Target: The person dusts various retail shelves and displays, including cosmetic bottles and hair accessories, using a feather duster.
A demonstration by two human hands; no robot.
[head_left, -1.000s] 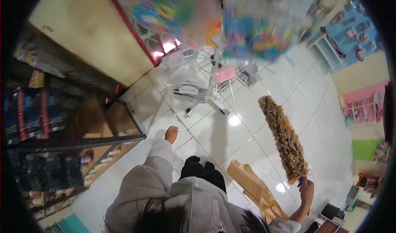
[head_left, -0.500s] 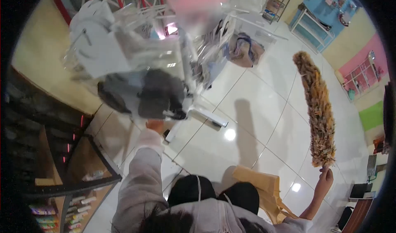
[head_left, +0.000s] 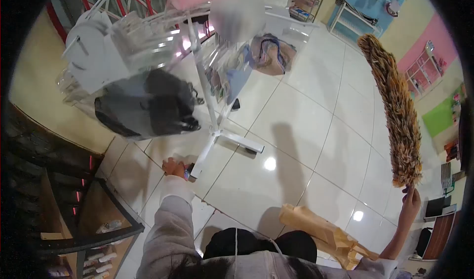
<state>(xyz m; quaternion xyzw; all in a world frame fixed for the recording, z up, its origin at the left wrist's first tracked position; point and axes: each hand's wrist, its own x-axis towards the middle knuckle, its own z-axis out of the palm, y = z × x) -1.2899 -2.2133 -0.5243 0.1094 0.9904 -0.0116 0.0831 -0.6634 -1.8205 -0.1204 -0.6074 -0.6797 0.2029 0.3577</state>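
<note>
My right hand [head_left: 411, 200] is closed round the lower end of a fluffy brown duster [head_left: 395, 111], which points up and away at the right. On the left, my left hand [head_left: 174, 167] is low near the foot of a white metal stand [head_left: 215, 131]; its fingers look bent, and whether they hold anything is unclear. Above that hand hang clear plastic packages with dark items [head_left: 150, 103] inside. A folded patterned cloth in plastic [head_left: 272, 54] hangs on the stand's far side.
Dark shelving [head_left: 98, 219] with small goods stands at the lower left. A tan bag [head_left: 321, 229] lies by my knees on the white tiled floor [head_left: 291, 111]. White racks [head_left: 353, 24] line the far wall, and a brown-topped table [head_left: 439, 234] is at the right.
The hanging packages and stand appear further left, and more of the stand's base shows. My left hand is now more visible. The duster has shifted right.
</note>
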